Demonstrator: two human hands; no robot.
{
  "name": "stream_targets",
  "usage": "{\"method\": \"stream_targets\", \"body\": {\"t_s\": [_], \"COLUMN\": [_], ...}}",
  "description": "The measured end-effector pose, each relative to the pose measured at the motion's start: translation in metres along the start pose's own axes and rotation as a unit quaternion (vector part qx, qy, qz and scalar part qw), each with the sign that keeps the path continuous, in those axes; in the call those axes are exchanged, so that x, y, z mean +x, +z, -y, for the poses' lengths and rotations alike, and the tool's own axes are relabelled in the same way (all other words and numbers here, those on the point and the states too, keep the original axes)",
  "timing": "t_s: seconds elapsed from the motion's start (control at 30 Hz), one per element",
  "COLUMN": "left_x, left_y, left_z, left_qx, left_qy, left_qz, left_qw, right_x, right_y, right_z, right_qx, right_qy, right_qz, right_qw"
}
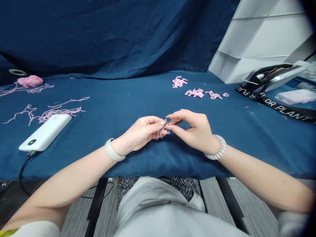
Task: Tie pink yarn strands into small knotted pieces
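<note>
Near the front edge of the blue-covered table, my left hand (150, 130) pinches a short piece of pink yarn (161, 132) between thumb and fingers. Its loose ends hang below the fingertips. Thumb and index finger of my right hand (191, 126) meet at the same yarn, their tips almost touching those of the left hand. The part of the yarn between the fingertips is mostly hidden. Beyond my hands lie small heaps of short pink yarn pieces (195, 93), with another heap (179, 82) farther back.
At left, long pink yarn strands (58, 113) lie partly under a white power bank (46, 132) with a black cable. A pink yarn ball (30, 81) and a tape roll (17, 72) sit behind. White boxes (266, 39) and a lettered black strap (278, 107) occupy the right.
</note>
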State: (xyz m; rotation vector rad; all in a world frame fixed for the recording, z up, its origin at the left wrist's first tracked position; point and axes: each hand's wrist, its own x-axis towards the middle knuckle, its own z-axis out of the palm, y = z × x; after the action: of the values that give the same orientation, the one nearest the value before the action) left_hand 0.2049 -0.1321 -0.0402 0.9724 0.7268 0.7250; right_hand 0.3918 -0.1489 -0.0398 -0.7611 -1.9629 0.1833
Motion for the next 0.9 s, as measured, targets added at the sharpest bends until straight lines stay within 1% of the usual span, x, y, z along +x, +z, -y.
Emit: {"method": "stream_targets", "body": {"t_s": [0.13,0.3,0.57,0.77,0.9], "left_x": [-0.002,-0.003,-0.004,-0.006,-0.006], "left_y": [0.002,0.003,0.001,-0.002,-0.002], "left_z": [-0.003,-0.006,-0.007,-0.009,-0.012], "left_qx": [0.005,0.037,0.099,0.166,0.172], "left_qy": [-0.019,-0.003,0.009,0.031,0.020], "left_qz": [0.003,-0.004,0.015,0.015,0.023], "left_qw": [1.000,0.999,0.995,0.985,0.985], "right_x": [0.000,0.001,0.002,0.001,0.002], "right_y": [0.000,0.000,-0.002,-0.003,-0.004], "right_z": [0.001,0.001,0.004,0.002,0.000], "right_qx": [-0.011,-0.022,-0.029,-0.038,-0.035], "right_qy": [-0.033,-0.060,-0.089,-0.089,-0.082], "right_qz": [-0.006,-0.013,-0.006,0.009,0.044], "right_qw": [0.999,0.998,0.996,0.995,0.995]}}
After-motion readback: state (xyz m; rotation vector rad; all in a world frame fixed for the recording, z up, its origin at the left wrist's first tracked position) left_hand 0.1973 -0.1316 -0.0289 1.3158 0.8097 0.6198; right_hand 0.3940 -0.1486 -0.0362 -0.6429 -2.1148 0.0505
